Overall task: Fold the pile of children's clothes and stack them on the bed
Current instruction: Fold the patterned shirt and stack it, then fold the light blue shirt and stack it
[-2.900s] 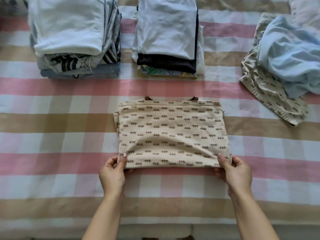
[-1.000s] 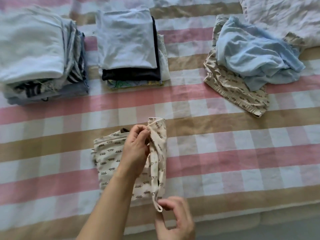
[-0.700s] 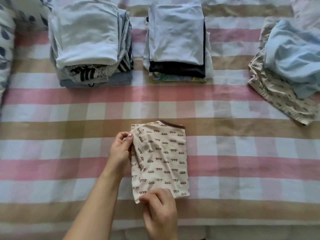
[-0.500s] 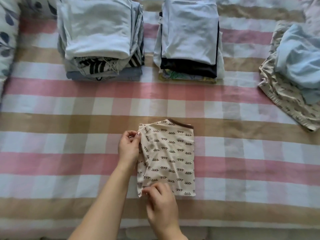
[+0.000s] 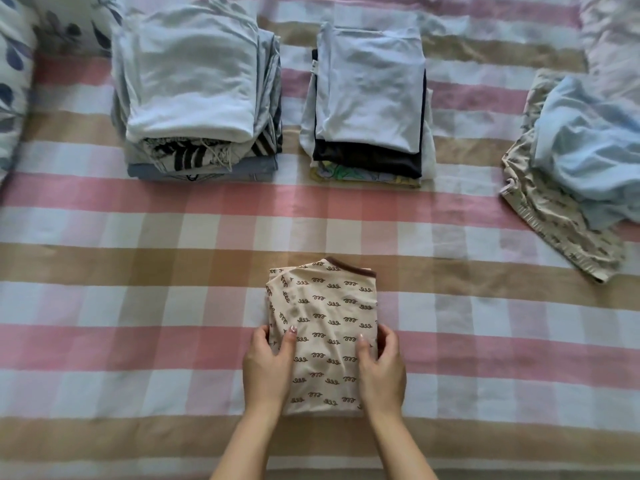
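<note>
Checked bed (image 5: 104,271): on it, cream patterned top (image 5: 325,327), folded small, gripped at both sides by left hand (image 5: 266,368) and right hand (image 5: 381,372). Folding judged done; lifting onto folded stack (image 5: 370,91) beyond the top is called for.

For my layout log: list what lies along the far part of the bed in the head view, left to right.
leaf-print pillow → taller folded stack → lower folded stack → unfolded pile

L hand (image 5: 265,368) & R hand (image 5: 382,372) grip folded shirt (image 5: 325,327) by bed's (image 5: 138,271) near edge; stack A (image 5: 194,88), stack B (image 5: 370,95) by far edge; pile (image 5: 585,147) at right edge.
</note>
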Motion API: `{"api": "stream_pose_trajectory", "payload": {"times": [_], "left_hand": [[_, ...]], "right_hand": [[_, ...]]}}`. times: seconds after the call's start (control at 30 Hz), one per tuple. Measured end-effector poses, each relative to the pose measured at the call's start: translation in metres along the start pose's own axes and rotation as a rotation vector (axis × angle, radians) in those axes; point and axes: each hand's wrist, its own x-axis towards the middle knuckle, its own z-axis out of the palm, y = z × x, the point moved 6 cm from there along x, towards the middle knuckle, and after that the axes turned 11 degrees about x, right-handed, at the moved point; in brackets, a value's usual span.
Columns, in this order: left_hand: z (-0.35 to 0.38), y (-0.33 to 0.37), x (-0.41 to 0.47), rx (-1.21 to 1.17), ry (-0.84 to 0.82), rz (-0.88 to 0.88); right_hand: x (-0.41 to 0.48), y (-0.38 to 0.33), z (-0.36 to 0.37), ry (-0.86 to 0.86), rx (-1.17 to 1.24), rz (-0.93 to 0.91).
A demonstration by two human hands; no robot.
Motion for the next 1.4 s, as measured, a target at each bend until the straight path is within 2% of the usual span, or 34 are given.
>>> {"api": "stream_pose_trajectory", "payload": {"times": [0.2,0.37,0.53,0.77,0.9,1.13,1.27,1.4], "left_hand": [[0.01,0.009,0.005,-0.171,-0.198,-0.099],[0.001,0.038,-0.016,-0.269,-0.174,-0.006],[-0.027,0.123,-0.011,-0.337,-0.13,0.194],[-0.053,0.293,0.081,-0.355,-0.085,0.506],[-0.044,0.353,0.157,-0.357,-0.144,0.511],[-0.002,0.354,0.239,-0.285,-0.138,0.354],[0.004,0.342,0.24,-0.162,-0.085,0.334],[-0.003,0.317,0.225,0.017,-0.058,0.308]], "right_hand": [[0.008,0.0,0.007,-0.112,0.195,0.105],[0.01,-0.027,-0.016,-0.156,0.259,0.015],[0.038,-0.103,-0.045,-0.173,0.371,-0.11],[0.159,-0.237,-0.044,-0.123,0.45,-0.281],[0.24,-0.287,-0.017,-0.111,0.457,-0.324],[0.329,-0.279,0.026,-0.136,0.326,-0.244],[0.334,-0.259,0.032,-0.162,0.287,-0.12],[0.311,-0.231,0.025,-0.258,0.196,-0.062]]}}
